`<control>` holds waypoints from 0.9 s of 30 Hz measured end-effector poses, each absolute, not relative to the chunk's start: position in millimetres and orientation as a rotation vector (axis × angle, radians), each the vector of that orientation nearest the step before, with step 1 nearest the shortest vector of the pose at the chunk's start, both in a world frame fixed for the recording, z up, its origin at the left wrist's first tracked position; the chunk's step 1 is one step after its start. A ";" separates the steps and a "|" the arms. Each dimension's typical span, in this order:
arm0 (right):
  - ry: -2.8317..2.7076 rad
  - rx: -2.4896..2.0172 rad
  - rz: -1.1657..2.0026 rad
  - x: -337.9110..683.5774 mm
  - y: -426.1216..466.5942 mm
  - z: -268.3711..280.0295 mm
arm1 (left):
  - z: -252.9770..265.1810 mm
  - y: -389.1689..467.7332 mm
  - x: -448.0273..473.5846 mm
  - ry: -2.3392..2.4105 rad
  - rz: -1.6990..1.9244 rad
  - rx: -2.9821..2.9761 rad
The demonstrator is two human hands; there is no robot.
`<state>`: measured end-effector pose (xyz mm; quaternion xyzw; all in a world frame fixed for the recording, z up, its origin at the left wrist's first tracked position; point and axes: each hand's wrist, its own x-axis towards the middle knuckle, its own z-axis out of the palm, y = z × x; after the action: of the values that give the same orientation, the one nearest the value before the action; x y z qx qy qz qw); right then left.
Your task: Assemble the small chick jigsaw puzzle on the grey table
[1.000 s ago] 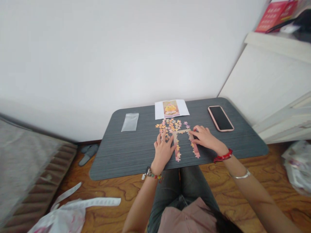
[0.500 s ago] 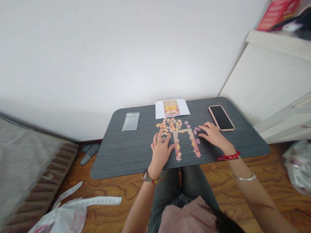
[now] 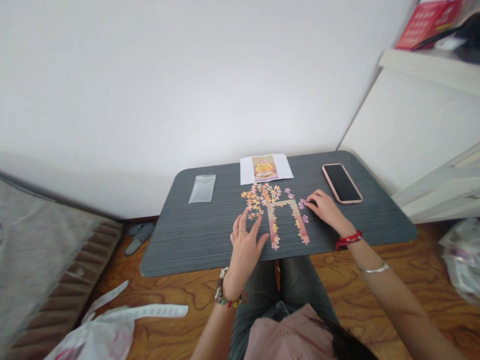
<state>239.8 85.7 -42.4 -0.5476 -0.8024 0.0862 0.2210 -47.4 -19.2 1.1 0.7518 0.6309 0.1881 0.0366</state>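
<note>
A partly joined jigsaw frame (image 3: pixel 272 227) lies on the dark table, with a top and two sides around bare tabletop. Beyond its upper left is a pile of loose jigsaw pieces (image 3: pixel 258 195), mostly yellow and pink. My left hand (image 3: pixel 246 240) rests left of the frame, fingers spread, its fingertips near the pile's lower edge. To the right, my right hand (image 3: pixel 324 207) has thumb and forefinger pinched at a purple jigsaw piece (image 3: pixel 302 203). Another purple piece (image 3: pixel 305 219) lies just below. A paper with a printed picture (image 3: pixel 265 168) of a yellow character lies behind the pile.
A phone (image 3: pixel 342 183) in a pink case lies at the table's right. Toward the left lies a clear plastic bag (image 3: pixel 202 188). The table (image 3: pixel 180 235) backs onto a white wall, with a white cabinet (image 3: pixel 423 125) at the right. Slippers (image 3: pixel 139 237) are on the floor.
My left hand has drawn back slightly toward me, uncovering pieces at the pile's lower edge. My right thumb and forefinger have closed together at a purple piece.
</note>
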 end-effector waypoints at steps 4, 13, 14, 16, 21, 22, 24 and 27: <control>-2.206 -1.554 0.198 242.7 82.7 -46.5 | -1.5 -23.1 -48.5 1.947 0.575 2.296; -2.308 -1.451 0.245 248.2 71.8 -28.0 | -6.1 -23.3 -46.9 1.914 0.578 2.280; -2.343 -1.416 0.259 249.0 74.6 -26.1 | -6.6 -23.1 -46.8 1.907 0.578 2.285; -2.423 -1.362 0.302 250.3 81.0 -23.9 | -7.7 -22.8 -46.8 1.902 0.579 2.291; -2.483 -1.431 0.288 253.6 84.9 -24.3 | -9.6 -22.1 -47.4 1.908 0.579 2.294; -2.470 -1.464 0.264 254.7 83.0 -24.6 | -9.9 -22.0 -47.4 1.900 0.572 2.300; -2.446 -1.500 0.240 257.6 78.3 -24.9 | -10.3 -21.6 -47.3 1.882 0.554 2.312; -2.425 -1.453 0.269 263.1 73.2 -24.9 | -10.7 -21.0 -47.3 1.878 0.536 2.315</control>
<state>263.1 73.2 -24.9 -0.5059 -0.8442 0.0936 0.1503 -47.3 -21.0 -10.7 0.7630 0.6191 0.1767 0.0565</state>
